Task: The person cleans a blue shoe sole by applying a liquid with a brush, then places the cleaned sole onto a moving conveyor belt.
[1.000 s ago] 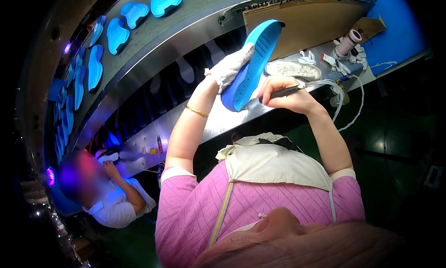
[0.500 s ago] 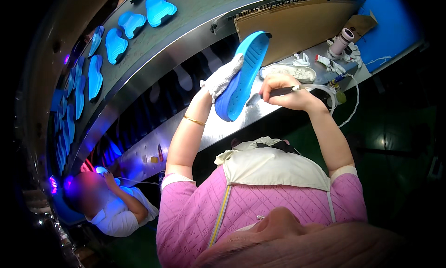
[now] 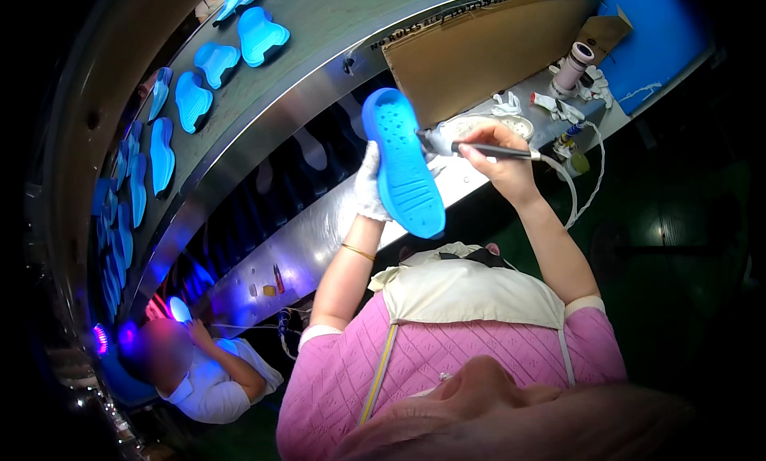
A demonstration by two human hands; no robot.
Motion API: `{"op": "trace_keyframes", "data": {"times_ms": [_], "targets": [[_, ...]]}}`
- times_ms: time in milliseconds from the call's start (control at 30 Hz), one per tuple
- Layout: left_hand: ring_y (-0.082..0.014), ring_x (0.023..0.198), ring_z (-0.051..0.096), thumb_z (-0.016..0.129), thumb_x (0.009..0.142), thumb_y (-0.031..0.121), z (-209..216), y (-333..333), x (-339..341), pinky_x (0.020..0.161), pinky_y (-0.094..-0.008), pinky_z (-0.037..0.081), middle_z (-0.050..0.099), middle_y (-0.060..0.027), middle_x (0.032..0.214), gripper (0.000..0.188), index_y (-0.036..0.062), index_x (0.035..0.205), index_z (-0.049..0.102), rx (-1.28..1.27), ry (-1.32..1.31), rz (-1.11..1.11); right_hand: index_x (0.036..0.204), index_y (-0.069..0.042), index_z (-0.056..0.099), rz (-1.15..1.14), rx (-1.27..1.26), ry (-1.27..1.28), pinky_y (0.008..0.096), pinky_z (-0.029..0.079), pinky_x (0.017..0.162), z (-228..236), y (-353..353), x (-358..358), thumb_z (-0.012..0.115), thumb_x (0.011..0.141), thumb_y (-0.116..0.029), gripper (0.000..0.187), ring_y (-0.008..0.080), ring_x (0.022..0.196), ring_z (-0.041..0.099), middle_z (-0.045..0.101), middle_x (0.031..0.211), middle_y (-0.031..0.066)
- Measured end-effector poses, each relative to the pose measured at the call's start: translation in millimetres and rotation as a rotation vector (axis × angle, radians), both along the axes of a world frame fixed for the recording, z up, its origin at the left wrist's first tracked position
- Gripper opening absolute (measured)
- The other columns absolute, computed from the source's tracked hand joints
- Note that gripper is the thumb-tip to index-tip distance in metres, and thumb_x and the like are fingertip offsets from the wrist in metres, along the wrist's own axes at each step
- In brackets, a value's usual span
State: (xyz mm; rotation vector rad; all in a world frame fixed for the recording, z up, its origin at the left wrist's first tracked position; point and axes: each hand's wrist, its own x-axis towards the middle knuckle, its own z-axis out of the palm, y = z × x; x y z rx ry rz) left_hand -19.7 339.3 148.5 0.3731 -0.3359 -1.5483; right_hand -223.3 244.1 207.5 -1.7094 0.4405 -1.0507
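Note:
My left hand [image 3: 370,188], in a white glove, grips a blue shoe sole [image 3: 407,174] by its left edge above the bench. The sole's ridged and dimpled face is turned up, its dimpled end farther from me. In my bare right hand [image 3: 507,167] is a brush [image 3: 499,151] with a dark handle; a pale hose runs from its back end. The brush's dark tip is at the right edge of the sole; whether it touches cannot be made out. Behind the brush lies a white perforated clog-like shoe piece [image 3: 519,126], partly hidden by my right hand.
A curved conveyor [image 3: 263,102] carries several blue soles [image 3: 163,154] at the left. Cardboard [image 3: 479,54] stands behind the metal bench [image 3: 311,221]. A pink bottle [image 3: 570,71] and white gloves [image 3: 558,108] lie at the right. Another person [image 3: 215,381] works at the lower left.
The sole has been turned in my left hand, its dimpled end now farther away, its ridged end nearer. My right hand has moved slightly, keeping the brush beside the sole's right edge.

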Motion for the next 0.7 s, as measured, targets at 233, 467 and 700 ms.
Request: {"op": "trace_keyframes", "data": {"times_ms": [233,467,700], "targets": [[-0.0313,0.118,0.055,0.050,0.086,0.069,-9,-12,-50,0.103,-0.0468,0.044,0.055,-0.0162,0.131,0.082,0.0062,0.138,0.043,0.137,-0.155,0.096,0.099,-0.002,0.059,0.026,-0.002,0.016,0.0217,0.053,0.076,1,8,12,0.067,0.084,0.003,0.018,0.0089,0.083,0.064,0.066,0.094,0.0054],[-0.0325,0.115,0.056,0.040,0.085,0.076,-11,-27,-65,0.101,-0.0483,0.046,0.054,-0.0153,0.133,0.084,0.0107,0.138,0.044,0.104,-0.101,0.242,0.092,-0.002,0.062,-0.035,-0.110,0.046,0.0249,0.053,0.071,1,10,-10,0.071,0.080,-0.003,0.016,0.0108,0.077,0.065,0.065,0.084,0.0054],[-0.0351,0.118,0.055,0.032,0.086,0.078,-21,-45,-65,0.102,-0.0496,0.045,0.053,-0.0187,0.134,0.089,0.0099,0.142,0.040,0.015,-0.024,0.326,0.093,-0.005,0.065,0.053,-0.134,0.139,0.0277,0.052,0.070,-5,7,-34,0.070,0.077,-0.005,0.017,0.0177,0.077,0.066,0.066,0.086,0.0088]]}}
